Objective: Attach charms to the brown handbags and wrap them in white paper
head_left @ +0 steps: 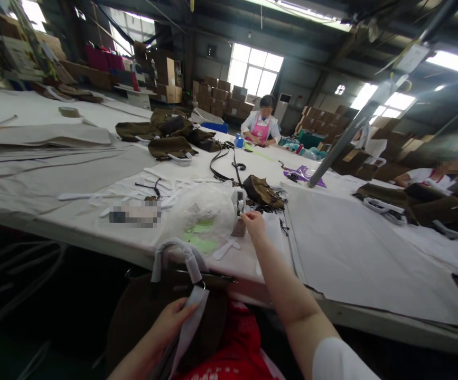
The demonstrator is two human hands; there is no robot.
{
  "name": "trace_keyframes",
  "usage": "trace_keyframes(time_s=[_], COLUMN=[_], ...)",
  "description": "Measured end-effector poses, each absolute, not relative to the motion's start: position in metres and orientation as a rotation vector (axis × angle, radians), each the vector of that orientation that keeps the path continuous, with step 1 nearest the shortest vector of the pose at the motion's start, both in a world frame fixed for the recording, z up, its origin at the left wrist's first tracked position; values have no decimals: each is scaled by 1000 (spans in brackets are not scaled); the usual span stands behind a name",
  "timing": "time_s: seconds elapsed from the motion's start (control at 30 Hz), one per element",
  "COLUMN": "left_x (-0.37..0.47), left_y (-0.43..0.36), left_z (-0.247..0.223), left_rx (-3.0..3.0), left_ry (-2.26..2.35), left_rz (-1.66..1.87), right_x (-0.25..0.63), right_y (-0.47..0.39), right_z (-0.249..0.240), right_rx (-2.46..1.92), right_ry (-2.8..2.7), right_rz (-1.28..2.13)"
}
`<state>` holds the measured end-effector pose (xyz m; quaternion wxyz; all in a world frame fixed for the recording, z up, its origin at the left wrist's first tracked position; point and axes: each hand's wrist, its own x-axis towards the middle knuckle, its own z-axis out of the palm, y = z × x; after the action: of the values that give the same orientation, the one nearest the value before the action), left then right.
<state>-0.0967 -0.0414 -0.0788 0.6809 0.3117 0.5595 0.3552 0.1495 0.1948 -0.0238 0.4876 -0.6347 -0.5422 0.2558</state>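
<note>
With our left hand (173, 319) closed on the pale strip (192, 314) over the brown bag (133, 309) against us, our right (255, 227), fingertips drawn close (hold unclear), is nearest the small holder (239, 200), ahead and rightward.

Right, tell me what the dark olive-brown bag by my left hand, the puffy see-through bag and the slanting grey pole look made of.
Dark olive-brown bag: matte, probably canvas or similar cloth, since its surface looks dull.
Puffy see-through bag: thin plastic film, slightly cloudy; green pieces show through it.
Slanting grey pole: likely metal, smooth and straight; painted or bare, I can't tell.
</note>
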Motion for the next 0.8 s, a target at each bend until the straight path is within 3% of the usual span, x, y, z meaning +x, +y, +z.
trace_keyframes(time_s=[0.13,0.33,0.8], left_x=[-97,-98,-91], left_y=[-39,-35,-40], left_z=[-79,-90,-84], left_rx=[655,651,777], left_ry=[1235,1235,1348], left_rz=[764,724,762], right_x=[151,143,146], right_y=[168,152,143], right_z=[-31,-48,-33], right_rx=[-1534,-1553,-1627], right_ry=[-1286,-1165,-1182], right_rz=[591,839,1097])
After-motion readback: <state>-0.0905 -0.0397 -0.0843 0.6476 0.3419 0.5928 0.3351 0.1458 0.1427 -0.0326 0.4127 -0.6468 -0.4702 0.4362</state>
